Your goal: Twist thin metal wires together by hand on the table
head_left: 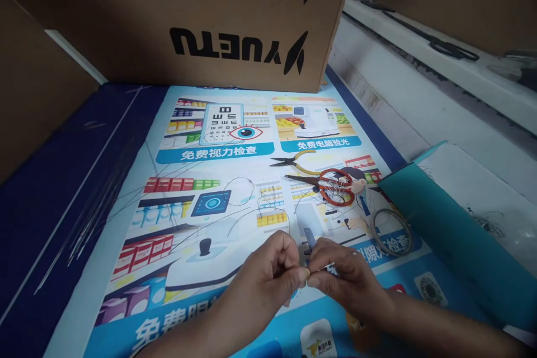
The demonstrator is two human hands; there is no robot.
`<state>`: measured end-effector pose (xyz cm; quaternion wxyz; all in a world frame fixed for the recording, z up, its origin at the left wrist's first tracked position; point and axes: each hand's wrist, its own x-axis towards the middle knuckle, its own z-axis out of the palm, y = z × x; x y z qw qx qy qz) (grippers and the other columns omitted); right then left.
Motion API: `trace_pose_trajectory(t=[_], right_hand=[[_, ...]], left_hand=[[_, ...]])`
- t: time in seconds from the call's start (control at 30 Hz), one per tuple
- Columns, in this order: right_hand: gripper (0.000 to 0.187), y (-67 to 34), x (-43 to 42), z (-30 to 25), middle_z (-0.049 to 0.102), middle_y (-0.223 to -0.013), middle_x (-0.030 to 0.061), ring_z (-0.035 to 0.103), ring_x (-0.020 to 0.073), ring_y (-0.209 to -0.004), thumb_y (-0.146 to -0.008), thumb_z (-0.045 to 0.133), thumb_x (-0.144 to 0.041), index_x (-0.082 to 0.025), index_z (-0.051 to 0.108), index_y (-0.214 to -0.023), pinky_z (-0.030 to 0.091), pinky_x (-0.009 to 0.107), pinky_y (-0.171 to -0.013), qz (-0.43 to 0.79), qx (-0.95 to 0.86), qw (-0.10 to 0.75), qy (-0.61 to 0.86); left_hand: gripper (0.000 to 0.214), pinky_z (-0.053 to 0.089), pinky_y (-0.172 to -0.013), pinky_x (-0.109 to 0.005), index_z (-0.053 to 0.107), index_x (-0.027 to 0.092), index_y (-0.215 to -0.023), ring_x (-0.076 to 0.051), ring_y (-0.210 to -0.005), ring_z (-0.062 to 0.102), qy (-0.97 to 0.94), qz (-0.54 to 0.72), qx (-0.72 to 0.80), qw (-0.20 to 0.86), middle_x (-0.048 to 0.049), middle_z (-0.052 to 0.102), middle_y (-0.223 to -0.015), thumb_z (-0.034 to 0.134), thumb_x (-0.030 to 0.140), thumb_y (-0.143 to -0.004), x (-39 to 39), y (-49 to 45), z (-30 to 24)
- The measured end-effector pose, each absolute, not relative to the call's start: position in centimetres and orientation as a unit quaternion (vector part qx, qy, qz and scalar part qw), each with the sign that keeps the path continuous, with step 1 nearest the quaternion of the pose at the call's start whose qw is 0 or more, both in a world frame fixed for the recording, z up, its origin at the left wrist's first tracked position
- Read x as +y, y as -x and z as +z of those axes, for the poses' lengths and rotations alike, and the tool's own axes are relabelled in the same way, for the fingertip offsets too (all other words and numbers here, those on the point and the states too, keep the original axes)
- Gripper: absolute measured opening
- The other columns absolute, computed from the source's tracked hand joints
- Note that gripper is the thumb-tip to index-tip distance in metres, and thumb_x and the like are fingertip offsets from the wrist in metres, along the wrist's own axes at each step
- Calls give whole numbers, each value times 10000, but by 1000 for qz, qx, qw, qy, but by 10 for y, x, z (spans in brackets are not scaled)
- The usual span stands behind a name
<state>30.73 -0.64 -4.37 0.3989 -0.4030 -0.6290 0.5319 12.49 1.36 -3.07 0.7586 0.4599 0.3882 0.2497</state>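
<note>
My left hand (279,274) and my right hand (346,274) meet fingertip to fingertip above the printed table cover. Both are closed in a pinch on a thin wire (327,266); a short light end of it shows by the right fingers, and the rest is mostly hidden. Beyond the hands lie red-handled scissors (337,187), with small pins or wire bits over the handles. Pliers with yellow handles (308,163) rest just behind them. To the right of my right hand is a coil of grey wire (392,232).
Long thin wires (90,221) lie along the left side. A large cardboard box (251,5) printed YUETU upside down stands at the back. On the right, a teal-sided open box (453,229) contains tangled wire (489,224), near a white ledge (419,45).
</note>
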Motion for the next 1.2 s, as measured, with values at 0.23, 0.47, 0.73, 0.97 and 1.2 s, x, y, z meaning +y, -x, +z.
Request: trace_pose_trajectory(t=[0.23,0.47,0.73,0.97,1.2], right_hand=[[99,-313,-9,-44,556,-762,30,505,166,-763,-887,496,-165,-185,535,-798,405,318,-704,435,-729,337,407],[118,-307,-10,-45,546,-806,47,464,184,-779,-836,466,-66,-181,445,-850,390,388,-774,318,-833,268,366],[99,-307,-13,-48,560,-842,49,466,194,-812,-835,506,-82,-175,473,-840,384,393,-787,304,-848,237,364],[107,-306,-10,-48,562,-837,47,469,188,-810,-836,497,-65,-171,480,-834,389,391,-795,289,-856,239,355],[107,-304,-10,-45,566,-828,50,476,193,-794,-850,466,-73,-179,482,-847,389,400,-786,280,-863,232,351]], left_hand=[[142,390,-539,-218,461,185,-841,-83,-541,511,-481,275,433,711,18,591,-722,503,317,-872,27,-119,-34],[120,375,-514,-205,477,188,-844,-83,-523,489,-499,271,439,697,29,583,-678,493,304,-869,35,-116,-43],[116,373,-515,-214,478,190,-821,-83,-513,481,-535,254,432,680,40,556,-665,484,295,-869,36,-114,-44],[106,382,-523,-222,481,192,-828,-87,-516,484,-547,252,427,674,34,562,-675,470,288,-872,37,-114,-46],[108,383,-520,-221,487,191,-814,-89,-515,485,-549,257,425,672,34,559,-666,464,280,-870,37,-115,-44]])
